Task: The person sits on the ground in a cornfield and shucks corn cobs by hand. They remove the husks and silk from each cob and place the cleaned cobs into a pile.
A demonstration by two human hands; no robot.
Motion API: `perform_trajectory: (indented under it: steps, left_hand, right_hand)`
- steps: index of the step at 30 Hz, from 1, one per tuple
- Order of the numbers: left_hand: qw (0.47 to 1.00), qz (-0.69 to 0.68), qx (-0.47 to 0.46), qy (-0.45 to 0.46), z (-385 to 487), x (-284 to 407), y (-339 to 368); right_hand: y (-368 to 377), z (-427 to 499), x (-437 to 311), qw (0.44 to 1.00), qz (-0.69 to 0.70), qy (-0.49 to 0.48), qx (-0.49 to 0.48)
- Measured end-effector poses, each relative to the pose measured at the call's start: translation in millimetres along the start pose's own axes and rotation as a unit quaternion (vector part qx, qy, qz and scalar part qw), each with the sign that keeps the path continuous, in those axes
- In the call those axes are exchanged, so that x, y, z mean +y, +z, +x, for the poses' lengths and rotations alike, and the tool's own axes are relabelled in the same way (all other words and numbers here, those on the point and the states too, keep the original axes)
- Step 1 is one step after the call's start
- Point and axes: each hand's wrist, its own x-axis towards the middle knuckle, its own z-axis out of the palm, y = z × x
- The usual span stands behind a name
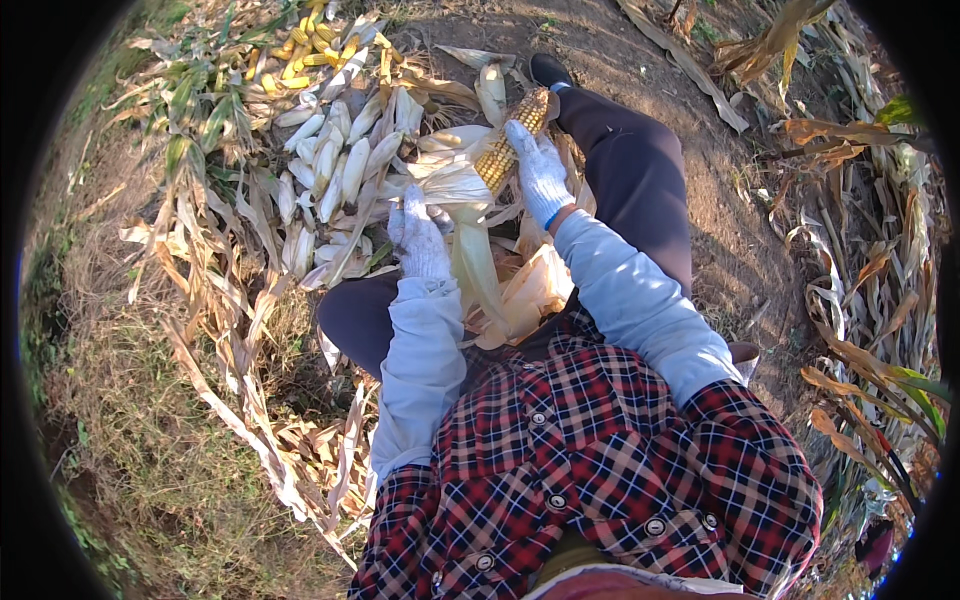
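Observation:
In a white knit glove, my right hand (pixel 539 169) grips a corn cob (pixel 495 165) along its right side, and the yellow kernels are bare over most of its length. Pale husk leaves (pixel 450 184) still cover the cob's lower left side. My left hand (pixel 418 232), gloved too, is closed around the husk and stem end. Long husk strips (pixel 480 262) hang down from there over my lap. Loose dry husks (pixel 536 289) lie between my legs.
Unhusked ears (pixel 337 161) are heaped left of my hands. Behind them lies a pile of bare yellow cobs (pixel 300 56). Dry corn stalks (pixel 225 322) stretch along the left, and more stalks and leaves (pixel 892 255) line the right over bare soil (pixel 727 202).

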Motion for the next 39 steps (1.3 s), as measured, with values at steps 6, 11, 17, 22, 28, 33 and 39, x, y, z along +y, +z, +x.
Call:
perform_trajectory:
  steps: [6,11,17,22,28,33,39]
  left_hand:
    - [0.992,0.001,0.130,0.001,31,-8,-83]
    - [0.955,0.278,0.106,-0.018,65,-33,-132]
    - [0.865,0.425,0.056,0.261,34,-5,-74]
    - [0.680,0.541,-0.178,0.462,-9,15,13]
    - [0.865,0.369,-0.277,0.198,-19,4,49]
    - [0.950,0.143,-0.272,0.052,-17,-1,44]
    - [0.929,0.224,-0.248,0.159,-23,-8,44]
  right_hand:
    - [-21,33,-1,0.990,0.025,-0.063,0.125]
    - [-23,39,-2,0.980,0.163,-0.029,0.106]
    - [-22,28,-1,0.982,0.162,-0.091,-0.029]
    - [-16,23,22,0.995,0.040,-0.020,-0.093]
    - [-12,19,28,0.968,0.191,0.105,-0.126]
    - [-11,13,19,0.899,0.379,0.185,-0.115]
    - [-7,13,17,0.912,0.336,0.202,-0.122]
